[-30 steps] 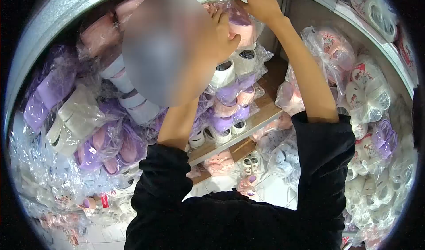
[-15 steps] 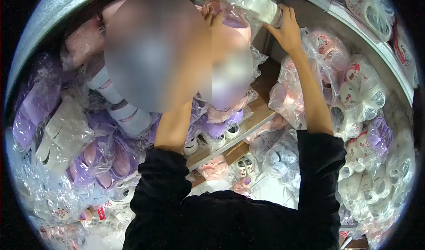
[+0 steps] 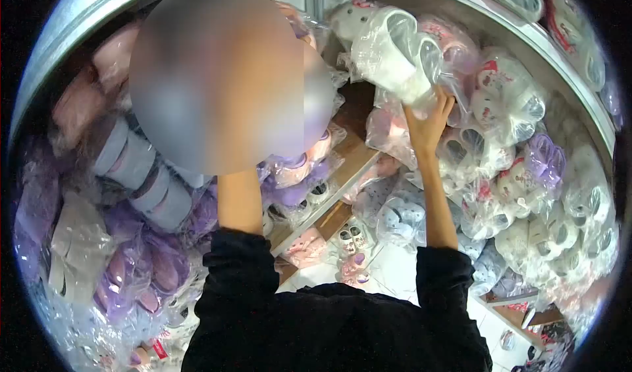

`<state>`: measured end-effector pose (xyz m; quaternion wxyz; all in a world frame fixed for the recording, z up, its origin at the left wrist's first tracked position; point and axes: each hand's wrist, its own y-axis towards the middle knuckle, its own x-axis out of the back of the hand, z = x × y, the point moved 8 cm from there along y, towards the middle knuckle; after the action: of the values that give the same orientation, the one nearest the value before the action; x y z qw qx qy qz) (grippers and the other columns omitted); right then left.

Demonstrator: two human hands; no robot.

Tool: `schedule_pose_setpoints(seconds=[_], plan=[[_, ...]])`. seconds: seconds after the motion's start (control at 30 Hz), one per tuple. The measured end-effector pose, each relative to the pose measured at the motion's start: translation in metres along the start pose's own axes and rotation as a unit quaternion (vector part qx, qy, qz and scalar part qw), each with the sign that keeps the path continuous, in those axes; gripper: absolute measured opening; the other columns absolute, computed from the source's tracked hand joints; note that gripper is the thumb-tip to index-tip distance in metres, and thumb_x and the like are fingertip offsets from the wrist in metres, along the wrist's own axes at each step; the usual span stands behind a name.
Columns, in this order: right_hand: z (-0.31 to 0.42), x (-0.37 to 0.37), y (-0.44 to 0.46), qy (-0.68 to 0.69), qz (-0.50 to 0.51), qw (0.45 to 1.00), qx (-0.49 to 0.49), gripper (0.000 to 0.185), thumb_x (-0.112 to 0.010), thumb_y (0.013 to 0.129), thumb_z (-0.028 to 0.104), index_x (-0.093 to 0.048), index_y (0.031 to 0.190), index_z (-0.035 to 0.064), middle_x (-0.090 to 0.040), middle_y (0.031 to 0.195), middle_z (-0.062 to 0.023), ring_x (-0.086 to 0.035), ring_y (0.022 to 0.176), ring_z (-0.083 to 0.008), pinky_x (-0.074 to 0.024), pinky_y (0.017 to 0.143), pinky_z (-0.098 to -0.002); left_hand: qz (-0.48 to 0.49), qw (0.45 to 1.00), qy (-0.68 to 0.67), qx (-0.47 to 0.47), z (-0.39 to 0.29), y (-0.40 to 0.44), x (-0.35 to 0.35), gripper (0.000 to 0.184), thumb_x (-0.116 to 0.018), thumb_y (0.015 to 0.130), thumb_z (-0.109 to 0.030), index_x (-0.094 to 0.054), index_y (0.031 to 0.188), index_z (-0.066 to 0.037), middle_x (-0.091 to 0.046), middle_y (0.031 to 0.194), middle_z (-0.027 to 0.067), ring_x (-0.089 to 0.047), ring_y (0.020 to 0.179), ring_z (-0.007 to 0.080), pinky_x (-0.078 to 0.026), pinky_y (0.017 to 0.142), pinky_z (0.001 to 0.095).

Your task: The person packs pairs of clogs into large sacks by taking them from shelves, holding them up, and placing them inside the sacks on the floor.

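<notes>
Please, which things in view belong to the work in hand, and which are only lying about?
In hand:
White rounded clogs in a clear plastic bag, held by the right hand
Left hand: hidden by blur, cannot tell

Seemingly just lying about:
Glossy purple shoes, right
Grey wide-strapped slippers in clear plastic, left
Small white shoes with dark insides, low centre

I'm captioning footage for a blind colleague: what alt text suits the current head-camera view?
A person's right hand holds white clogs in clear plastic, with bagged shoes piled at the right. The left forearm runs up into a blurred patch that hides the left hand; bagged purple shoes lie at lower left.
</notes>
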<state>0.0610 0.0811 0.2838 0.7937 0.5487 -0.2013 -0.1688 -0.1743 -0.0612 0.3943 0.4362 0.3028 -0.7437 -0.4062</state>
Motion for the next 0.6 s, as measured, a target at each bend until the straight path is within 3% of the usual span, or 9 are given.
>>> schedule_pose_setpoints(seconds=[0.03, 0.1, 0.2, 0.27, 0.33, 0.43, 0.53, 0.57, 0.6], plan=[[0.001, 0.008, -0.008, -0.006, -0.010, 1.000, 0.007, 0.058, -0.067, 0.056, 0.006, -0.039, 0.107, 0.0024, -0.037, 0.105, -0.0168, -0.039, 0.098, -0.0333, -0.0335, 0.083, -0.0386, -0.012, 0.999, -0.051, -0.004, -0.010, -0.003, -0.003, 0.042, -0.056, 0.072, -0.026, -0.045, 0.108, -0.007, -0.048, 0.109, 0.0131, -0.043, 0.106, 0.0273, -0.013, 0.097, 0.0442], [0.003, 0.026, -0.024, -0.017, -0.029, 0.999, 0.022, 0.060, -0.067, 0.054, 0.004, -0.039, 0.107, 0.0033, -0.037, 0.106, -0.0156, -0.039, 0.099, -0.0321, -0.0333, 0.085, -0.0382, -0.028, 0.976, -0.215, -0.009, -0.030, -0.019, -0.021, 0.048, -0.055, 0.074, -0.025, -0.038, 0.116, -0.007, -0.040, 0.121, 0.0136, -0.036, 0.114, 0.0248, -0.012, 0.099, 0.0421], [0.005, 0.050, -0.050, -0.017, -0.017, 0.999, 0.034, 0.060, -0.067, 0.051, 0.001, -0.040, 0.105, 0.0048, -0.037, 0.108, -0.0149, -0.039, 0.100, -0.0313, -0.0337, 0.085, -0.0381, -0.036, 0.893, -0.442, 0.073, -0.029, -0.058, -0.070, 0.056, -0.050, 0.078, -0.022, -0.025, 0.125, -0.005, -0.024, 0.131, 0.0119, -0.022, 0.121, 0.0216, -0.013, 0.099, 0.0375], [0.006, 0.064, -0.070, -0.004, -0.045, 0.998, 0.040, 0.059, -0.065, 0.051, -0.001, -0.042, 0.104, 0.0075, -0.035, 0.109, -0.0142, -0.039, 0.101, -0.0311, -0.0341, 0.086, -0.0392, -0.057, 0.835, -0.525, 0.159, -0.013, -0.088, -0.100, 0.058, -0.048, 0.079, -0.018, -0.019, 0.127, -0.005, -0.016, 0.134, 0.0093, -0.014, 0.124, 0.0215, -0.013, 0.100, 0.0340], [0.008, 0.077, -0.088, -0.013, -0.072, 0.997, 0.038, 0.059, -0.065, 0.050, -0.001, -0.042, 0.104, 0.0087, -0.034, 0.109, -0.0137, -0.039, 0.101, -0.0308, -0.0338, 0.087, -0.0395, -0.070, 0.712, -0.661, 0.227, -0.002, -0.122, -0.135, 0.050, -0.042, 0.080, -0.025, -0.029, 0.123, -0.003, -0.027, 0.130, 0.0092, -0.027, 0.118, 0.0233, -0.018, 0.098, 0.0347], [0.013, 0.097, -0.110, -0.057, -0.060, 0.995, 0.063, 0.056, -0.064, 0.048, -0.003, -0.044, 0.099, 0.0102, -0.035, 0.106, -0.0125, -0.039, 0.102, -0.0289, -0.0336, 0.087, -0.0415, 0.038, 0.456, -0.831, 0.317, -0.005, -0.162, -0.179, 0.052, -0.047, 0.079, -0.027, -0.030, 0.122, -0.003, -0.037, 0.122, 0.0080, -0.036, 0.112, 0.0219, -0.025, 0.096, 0.0356], [0.011, 0.112, -0.130, -0.079, -0.063, 0.994, 0.050, 0.050, -0.063, 0.049, -0.003, -0.046, 0.094, 0.0109, -0.035, 0.102, -0.0117, -0.038, 0.102, -0.0296, -0.0320, 0.088, -0.0445, 0.074, 0.501, -0.797, 0.331, -0.005, -0.173, -0.190, 0.075, -0.063, 0.067, -0.019, -0.021, 0.127, -0.005, -0.040, 0.120, 0.0058, -0.039, 0.108, 0.0174, -0.031, 0.091, 0.0309], [0.013, 0.118, -0.135, -0.084, -0.064, 0.993, 0.053, 0.049, -0.061, 0.049, -0.003, -0.046, 0.093, 0.0116, -0.034, 0.104, -0.0123, -0.037, 0.103, -0.0310, -0.0314, 0.088, -0.0455, 0.099, 0.546, -0.762, 0.334, -0.011, -0.176, -0.190, 0.086, -0.072, 0.057, -0.019, -0.024, 0.126, -0.005, -0.041, 0.117, 0.0051, -0.040, 0.106, 0.0168, -0.031, 0.090, 0.0294], [0.014, 0.122, -0.138, -0.089, -0.066, 0.992, 0.056, 0.047, -0.060, 0.049, -0.004, -0.047, 0.092, 0.0123, -0.033, 0.106, -0.0129, -0.036, 0.104, -0.0324, -0.0309, 0.088, -0.0465, 0.115, 0.564, -0.746, 0.335, -0.017, -0.176, -0.193, 0.087, -0.073, 0.055, -0.018, -0.024, 0.126, -0.005, -0.040, 0.117, 0.0052, -0.040, 0.107, 0.0169, -0.031, 0.091, 0.0297]])
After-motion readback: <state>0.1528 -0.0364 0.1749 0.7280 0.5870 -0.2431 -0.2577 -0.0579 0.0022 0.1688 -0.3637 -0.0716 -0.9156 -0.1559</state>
